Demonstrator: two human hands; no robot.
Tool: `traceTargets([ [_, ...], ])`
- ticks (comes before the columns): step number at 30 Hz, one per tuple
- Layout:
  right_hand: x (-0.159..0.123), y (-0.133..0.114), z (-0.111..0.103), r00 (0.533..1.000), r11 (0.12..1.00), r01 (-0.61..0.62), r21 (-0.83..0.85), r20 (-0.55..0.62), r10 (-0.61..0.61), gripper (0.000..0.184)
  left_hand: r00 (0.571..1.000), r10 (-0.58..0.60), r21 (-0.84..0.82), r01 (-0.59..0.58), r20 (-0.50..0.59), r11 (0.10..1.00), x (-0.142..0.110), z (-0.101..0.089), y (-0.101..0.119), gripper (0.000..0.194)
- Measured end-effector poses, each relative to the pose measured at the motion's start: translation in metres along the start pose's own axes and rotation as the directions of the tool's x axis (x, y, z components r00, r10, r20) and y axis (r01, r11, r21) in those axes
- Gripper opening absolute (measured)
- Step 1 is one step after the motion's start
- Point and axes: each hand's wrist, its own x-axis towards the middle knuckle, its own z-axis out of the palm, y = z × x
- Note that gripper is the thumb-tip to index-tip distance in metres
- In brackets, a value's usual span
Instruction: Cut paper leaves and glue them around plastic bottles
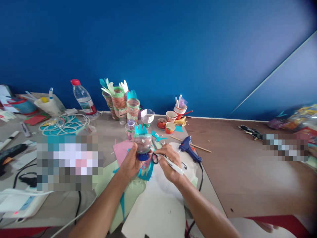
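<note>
My left hand (132, 163) is closed around a cut bottle top (143, 144), a clear plastic piece turned cap-down. Its blue cap (143, 156) points at the table, and teal paper cut like fingers (140, 130) stands up from its rim. White dots show on its side. In my right hand (170, 163) a white marker (175, 167) is gripped like a pen, beside the bottle top. Dark scissors handles (155, 158) lie just under my right fingers. White paper (158, 208) and teal scraps (146, 172) spread below both hands.
A blue glue gun (190, 150) lies right of my right hand, near a wooden stick (201, 147). Decorated cups (119, 102) and a red-capped water bottle (84, 99) stand by the blue wall. Cables (79, 208) and a white power strip (27, 205) are at left.
</note>
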Motion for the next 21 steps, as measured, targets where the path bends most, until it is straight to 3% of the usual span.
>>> traceTargets([
  [10,0.001,0.001,-0.001,1.0,1.0,-0.013,-0.008,0.015,0.013,0.02,0.999,-0.036,0.01,0.036,0.02,0.999,0.0,-0.004,0.0,0.038],
  [14,-0.002,-0.001,-0.005,0.999,0.999,0.013,0.029,-0.041,-0.012,0.018,0.999,-0.042,-0.025,0.043,0.013,0.999,0.002,-0.006,0.0,0.041],
  [18,-0.009,0.0,-0.005,0.991,0.996,-0.062,0.066,-0.118,0.07,0.019,0.999,-0.046,-0.049,0.047,0.01,0.998,0.003,-0.007,0.0,0.044],
  [21,-0.012,0.003,-0.001,0.989,0.991,-0.115,0.063,-0.09,0.121,0.025,0.999,-0.048,-0.031,0.049,0.019,0.998,0.004,-0.008,0.0,0.039],
])
